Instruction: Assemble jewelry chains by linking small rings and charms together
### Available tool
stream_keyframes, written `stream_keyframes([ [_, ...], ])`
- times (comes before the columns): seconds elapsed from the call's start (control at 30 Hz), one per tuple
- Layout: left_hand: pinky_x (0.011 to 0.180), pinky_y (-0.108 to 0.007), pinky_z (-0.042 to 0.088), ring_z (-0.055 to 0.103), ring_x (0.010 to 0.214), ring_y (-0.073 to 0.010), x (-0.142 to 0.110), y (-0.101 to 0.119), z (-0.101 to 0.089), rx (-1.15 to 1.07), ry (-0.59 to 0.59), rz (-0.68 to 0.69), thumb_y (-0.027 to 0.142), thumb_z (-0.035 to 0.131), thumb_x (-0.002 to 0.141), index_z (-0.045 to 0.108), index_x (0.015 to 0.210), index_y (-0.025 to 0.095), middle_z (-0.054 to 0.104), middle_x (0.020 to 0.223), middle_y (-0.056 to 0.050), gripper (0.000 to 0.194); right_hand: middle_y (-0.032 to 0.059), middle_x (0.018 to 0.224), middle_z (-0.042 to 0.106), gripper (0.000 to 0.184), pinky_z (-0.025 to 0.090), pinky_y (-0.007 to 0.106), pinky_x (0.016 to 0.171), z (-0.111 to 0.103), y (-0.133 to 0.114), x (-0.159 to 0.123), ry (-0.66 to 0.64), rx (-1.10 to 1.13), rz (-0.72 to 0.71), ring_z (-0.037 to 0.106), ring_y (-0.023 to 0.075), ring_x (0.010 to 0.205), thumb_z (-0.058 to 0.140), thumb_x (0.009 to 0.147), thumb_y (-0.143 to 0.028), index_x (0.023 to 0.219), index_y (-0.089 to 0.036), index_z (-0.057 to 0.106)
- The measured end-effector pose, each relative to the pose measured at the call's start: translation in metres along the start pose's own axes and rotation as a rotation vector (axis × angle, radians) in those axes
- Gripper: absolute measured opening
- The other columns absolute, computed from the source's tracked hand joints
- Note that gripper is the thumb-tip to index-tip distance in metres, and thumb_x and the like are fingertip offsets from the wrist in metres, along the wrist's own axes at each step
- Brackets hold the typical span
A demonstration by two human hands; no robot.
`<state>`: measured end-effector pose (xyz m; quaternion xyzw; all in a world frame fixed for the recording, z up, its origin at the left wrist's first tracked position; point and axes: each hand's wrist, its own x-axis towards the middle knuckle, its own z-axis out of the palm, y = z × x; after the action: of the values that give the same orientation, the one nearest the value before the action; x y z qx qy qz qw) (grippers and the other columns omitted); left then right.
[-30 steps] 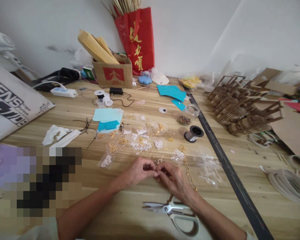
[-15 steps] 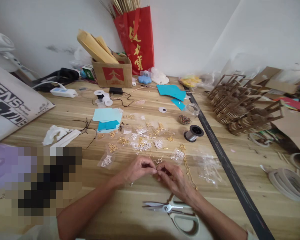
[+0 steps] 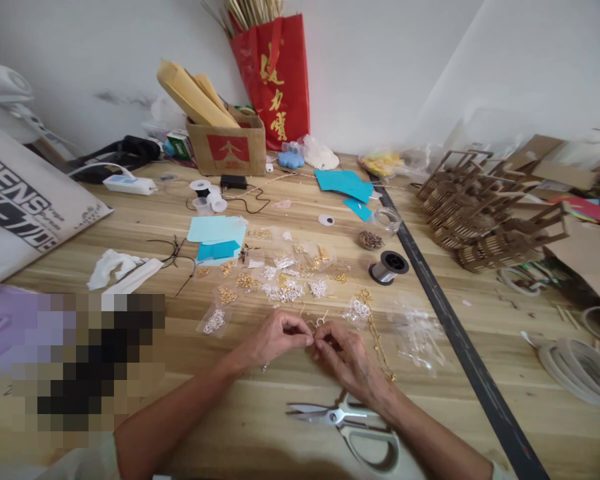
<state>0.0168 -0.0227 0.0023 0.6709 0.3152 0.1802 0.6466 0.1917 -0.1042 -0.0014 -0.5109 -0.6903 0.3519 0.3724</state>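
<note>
My left hand point(image 3: 280, 337) is closed in a pinch, thumb against forefinger, over the middle of the table. Its fingertips nearly meet those of my right hand point(image 3: 347, 353), which is pinched as well. Whatever lies between the fingertips is too small to make out. A short silvery chain-like piece point(image 3: 265, 366) shows just below my left hand. Behind the fingertips lies a small ring-shaped finding point(image 3: 321, 323). A gold chain point(image 3: 377, 343) lies right of my right hand. Scissors point(image 3: 337, 417) with pale handles rest partly under my right forearm, blades pointing left.
Small bags of gold and silver findings point(image 3: 285, 290) spread beyond my hands. A wire spool point(image 3: 389, 268), a dish of beads point(image 3: 370, 240) and clear plastic bags point(image 3: 417, 333) lie to the right. Farther right stand woven baskets point(image 3: 500, 247). Blue cards point(image 3: 215, 230) lie left; a cardboard box point(image 3: 227, 150) stands behind.
My left hand has shifted very slightly left, and the silvery piece below it has come into view. Both hands keep their pinch; my right hand has barely moved.
</note>
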Motion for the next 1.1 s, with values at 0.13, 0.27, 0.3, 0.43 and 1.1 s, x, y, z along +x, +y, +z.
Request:
stream_keyframes([
  [0.13, 0.068, -0.027, 0.047, 0.063, 0.069, -0.0159, -0.0002, -0.0017, 0.0, -0.002, 0.02, -0.017, 0.022, 0.067, 0.075, 0.073, 0.073, 0.014, 0.072, 0.071, -0.003, 0.01, 0.002, 0.071, 0.063, 0.011, 0.046, 0.022, 0.055, 0.0014, 0.0009, -0.0003, 0.006, -0.002, -0.002, 0.06, 0.0136, 0.062, 0.045, 0.094, -0.021, 0.086, -0.019, 0.053],
  [0.27, 0.066, -0.025, 0.046, 0.062, 0.068, -0.0154, -0.0004, -0.004, 0.0013, 0.007, 0.036, -0.02, 0.02, 0.067, 0.074, 0.073, 0.074, 0.013, 0.071, 0.071, -0.004, 0.009, 0.0025, 0.072, 0.064, 0.011, 0.046, 0.022, 0.055, 0.0022, 0.0025, -0.0007, 0.019, -0.036, -0.022, 0.06, 0.0138, 0.062, 0.045, 0.095, -0.02, 0.086, -0.019, 0.052],
  [0.3, 0.065, -0.025, 0.045, 0.061, 0.067, -0.0151, -0.0004, -0.0042, 0.0018, 0.008, 0.043, -0.018, 0.019, 0.066, 0.074, 0.072, 0.073, 0.013, 0.071, 0.07, -0.004, 0.009, 0.0026, 0.072, 0.064, 0.01, 0.046, 0.023, 0.055, 0.0021, 0.0025, -0.0008, 0.017, -0.047, -0.029, 0.06, 0.0139, 0.063, 0.045, 0.095, -0.02, 0.087, -0.019, 0.052],
  [0.43, 0.063, -0.024, 0.044, 0.06, 0.065, -0.0138, -0.0006, -0.0039, 0.0039, 0.012, 0.064, -0.005, 0.017, 0.065, 0.074, 0.071, 0.072, 0.012, 0.069, 0.069, -0.003, 0.009, 0.0028, 0.074, 0.063, 0.011, 0.045, 0.024, 0.057, 0.0011, 0.0023, -0.0015, 0.001, -0.101, -0.045, 0.059, 0.0146, 0.063, 0.043, 0.095, -0.019, 0.088, -0.02, 0.051],
  [1.1, 0.052, -0.02, 0.034, 0.046, 0.056, -0.0097, 0.0001, -0.0036, 0.0066, -0.163, 0.071, -0.089, 0.031, 0.067, 0.072, 0.065, 0.067, 0.013, 0.054, 0.057, 0.002, 0.019, 0.0082, 0.087, 0.065, 0.017, 0.047, 0.025, 0.059, 0.0022, 0.005, -0.0022, 0.008, -0.508, -0.359, 0.063, 0.0171, 0.074, 0.034, 0.098, -0.011, 0.099, -0.019, 0.049],
])
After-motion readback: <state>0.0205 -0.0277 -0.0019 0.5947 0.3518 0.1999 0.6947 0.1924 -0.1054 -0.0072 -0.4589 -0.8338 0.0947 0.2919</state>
